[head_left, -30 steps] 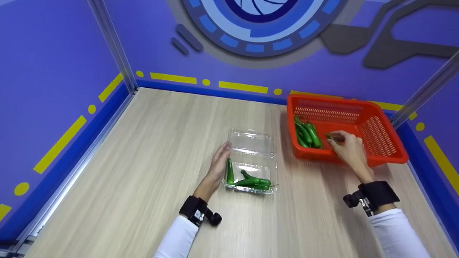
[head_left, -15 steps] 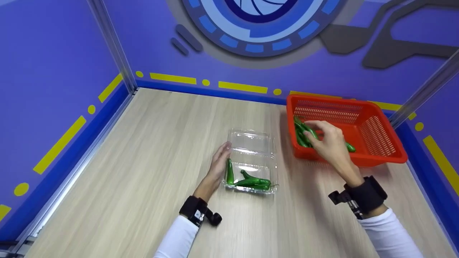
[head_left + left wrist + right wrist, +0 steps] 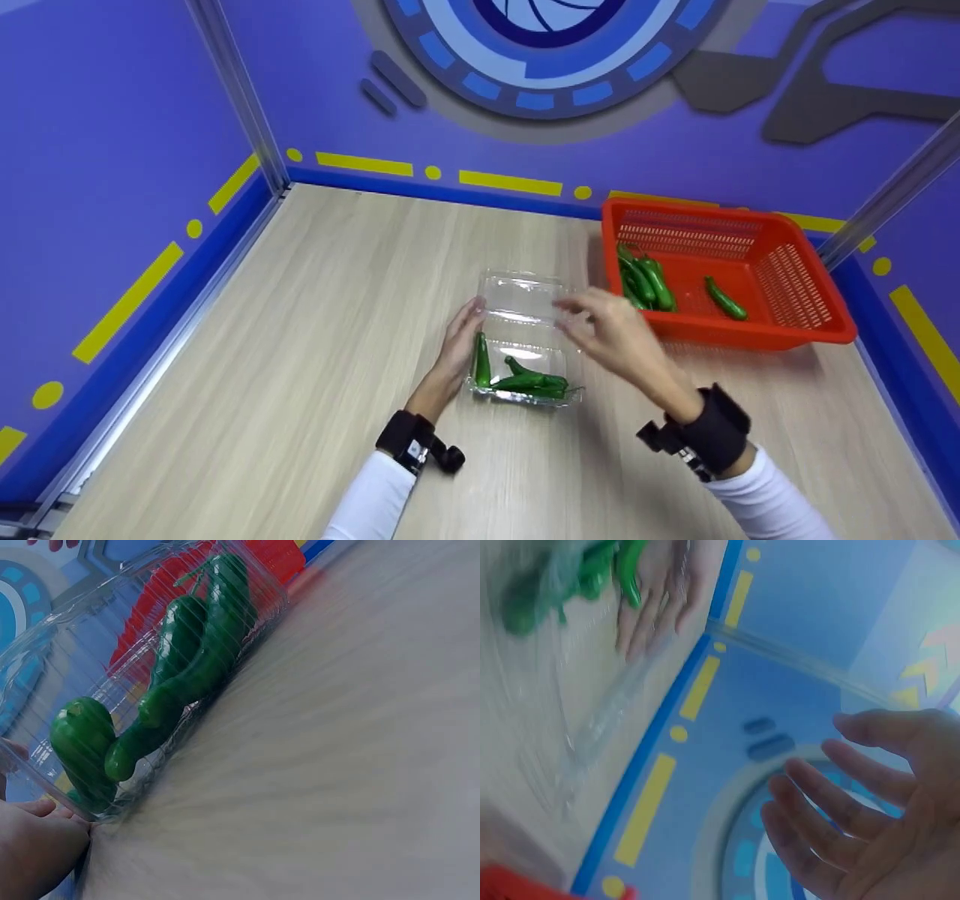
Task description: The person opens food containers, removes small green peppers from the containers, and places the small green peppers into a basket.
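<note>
A clear plastic clamshell box (image 3: 525, 337) lies unfolded on the table, its lid side (image 3: 521, 296) farther back. Several green peppers (image 3: 529, 381) lie in its near half, one of them upright along the left wall. Extended along the box's left side, my left hand (image 3: 454, 345) touches it; in the left wrist view its fingers (image 3: 37, 808) show at the box's corner. My right hand (image 3: 611, 334) hovers by the right edge of the lid, fingers relaxed and apart. Nothing lies between them in the right wrist view, where the hand (image 3: 870, 810) shows whole.
A red plastic basket (image 3: 735, 330) stands at the back right. Several green peppers (image 3: 646, 281) are bunched at its left end, and a single pepper (image 3: 725, 298) lies farther right in it. Blue patterned walls (image 3: 480, 142) bound the table (image 3: 300, 337).
My right hand let go of a pepper in the basket, passed over the bunch at the basket's left, then moved left to the box, empty. The left hand stayed in place.
</note>
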Tool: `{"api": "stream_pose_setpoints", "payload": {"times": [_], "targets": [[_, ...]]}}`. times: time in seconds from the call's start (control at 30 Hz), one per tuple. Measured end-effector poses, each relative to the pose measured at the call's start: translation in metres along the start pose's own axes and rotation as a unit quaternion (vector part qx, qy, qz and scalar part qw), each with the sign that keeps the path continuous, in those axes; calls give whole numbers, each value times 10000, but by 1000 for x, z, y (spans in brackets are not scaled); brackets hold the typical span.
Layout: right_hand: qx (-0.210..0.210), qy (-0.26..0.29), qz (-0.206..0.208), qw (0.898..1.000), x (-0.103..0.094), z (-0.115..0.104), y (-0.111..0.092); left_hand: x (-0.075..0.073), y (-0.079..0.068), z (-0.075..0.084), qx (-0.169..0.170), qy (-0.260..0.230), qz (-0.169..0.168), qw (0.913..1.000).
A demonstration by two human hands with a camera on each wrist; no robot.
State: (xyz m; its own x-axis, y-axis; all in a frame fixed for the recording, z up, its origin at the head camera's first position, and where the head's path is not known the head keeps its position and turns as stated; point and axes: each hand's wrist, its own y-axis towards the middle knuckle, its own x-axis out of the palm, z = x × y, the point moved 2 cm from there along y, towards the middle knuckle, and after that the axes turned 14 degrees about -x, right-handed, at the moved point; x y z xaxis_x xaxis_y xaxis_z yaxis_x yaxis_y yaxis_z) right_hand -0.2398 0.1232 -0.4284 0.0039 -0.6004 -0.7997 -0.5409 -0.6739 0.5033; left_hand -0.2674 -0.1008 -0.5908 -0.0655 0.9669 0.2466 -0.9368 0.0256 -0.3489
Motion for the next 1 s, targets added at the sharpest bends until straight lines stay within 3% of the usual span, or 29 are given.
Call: {"api": "stream_pose_setpoints", "payload": {"times": [0.2, 0.33, 0.5, 0.7, 1.0], "targets": [[-283, 443, -1060, 9930, 42, -1, -17, 3, 0, -1, 1, -48, -69, 10000], [-512, 570, -1575, 9845, 60, 4, -27, 4, -2, 0, -44, -29, -98, 9999], [-400, 595, -2209, 9727, 75, 10, -33, 2, -4, 2, -74, 48, -89, 9999], [-211, 463, -2331, 9711, 83, 12, -31, 1, -3, 1, -105, 92, -67, 9999], [-202, 469, -2176, 9747, 82, 11, -29, 1, -1, 1, -52, -1, 0, 10000]]}}
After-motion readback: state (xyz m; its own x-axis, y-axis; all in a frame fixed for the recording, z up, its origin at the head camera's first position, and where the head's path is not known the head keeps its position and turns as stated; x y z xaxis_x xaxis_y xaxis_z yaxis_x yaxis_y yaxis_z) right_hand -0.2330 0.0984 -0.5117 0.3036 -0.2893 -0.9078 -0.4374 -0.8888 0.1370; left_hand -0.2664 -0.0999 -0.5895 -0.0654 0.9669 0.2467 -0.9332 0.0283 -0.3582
